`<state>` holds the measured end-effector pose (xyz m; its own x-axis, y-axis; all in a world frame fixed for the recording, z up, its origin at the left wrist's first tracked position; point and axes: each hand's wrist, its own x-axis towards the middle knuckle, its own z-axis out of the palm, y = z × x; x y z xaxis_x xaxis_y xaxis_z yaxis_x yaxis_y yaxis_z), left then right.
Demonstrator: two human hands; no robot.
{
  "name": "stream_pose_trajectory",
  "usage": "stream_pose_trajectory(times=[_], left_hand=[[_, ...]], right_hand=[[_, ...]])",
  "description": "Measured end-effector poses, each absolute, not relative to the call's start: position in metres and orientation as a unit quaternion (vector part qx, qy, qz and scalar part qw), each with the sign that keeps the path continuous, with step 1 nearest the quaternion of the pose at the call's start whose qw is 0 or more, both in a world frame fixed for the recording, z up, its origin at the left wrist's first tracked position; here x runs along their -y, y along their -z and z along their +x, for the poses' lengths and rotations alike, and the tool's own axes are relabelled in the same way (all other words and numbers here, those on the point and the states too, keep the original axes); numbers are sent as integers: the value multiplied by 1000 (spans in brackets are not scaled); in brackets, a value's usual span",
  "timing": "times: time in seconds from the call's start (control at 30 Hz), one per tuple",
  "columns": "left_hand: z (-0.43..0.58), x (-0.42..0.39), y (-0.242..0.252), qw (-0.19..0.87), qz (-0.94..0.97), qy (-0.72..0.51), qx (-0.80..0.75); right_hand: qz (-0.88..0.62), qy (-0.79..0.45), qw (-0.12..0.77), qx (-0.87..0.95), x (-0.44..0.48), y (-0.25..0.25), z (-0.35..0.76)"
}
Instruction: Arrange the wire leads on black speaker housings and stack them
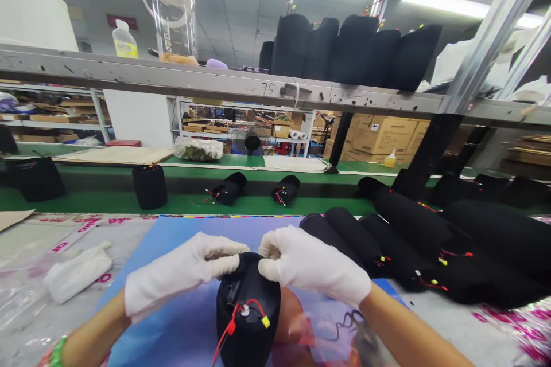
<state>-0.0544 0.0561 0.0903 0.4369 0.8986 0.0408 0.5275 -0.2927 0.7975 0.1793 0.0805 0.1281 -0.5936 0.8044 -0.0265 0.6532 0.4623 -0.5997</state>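
Observation:
A black fabric-covered cylinder [247, 315] stands on end in front of me on a blue mat [167, 258], with a red wire [228, 330] and a small yellow connector [266, 321] at its near side. Both hands wear white cotton gloves. My left hand [185, 272] pinches the cylinder's far top from the left, and my right hand [310, 264] pinches it from the right. Their fingertips nearly meet above it, hiding the top. Several similar black cylinders [413, 246] lie close to my right hand, with red wires and yellow connectors.
A folded white cloth [77, 272] lies on clear plastic sheeting to the left. Beyond the table runs a green conveyor belt [172, 200] carrying several black cylinders. A grey metal shelf [215, 80] crosses above it, holding a clear plastic jug [170, 11] and more black cylinders.

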Motion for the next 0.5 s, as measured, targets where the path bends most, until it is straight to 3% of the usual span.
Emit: stream_pose_trajectory(times=[0.5], left_hand=[[-19, -63, -101, 170, 816, -204, -514]], right_hand=[[-369, -202, 141, 896, -89, -125, 166]])
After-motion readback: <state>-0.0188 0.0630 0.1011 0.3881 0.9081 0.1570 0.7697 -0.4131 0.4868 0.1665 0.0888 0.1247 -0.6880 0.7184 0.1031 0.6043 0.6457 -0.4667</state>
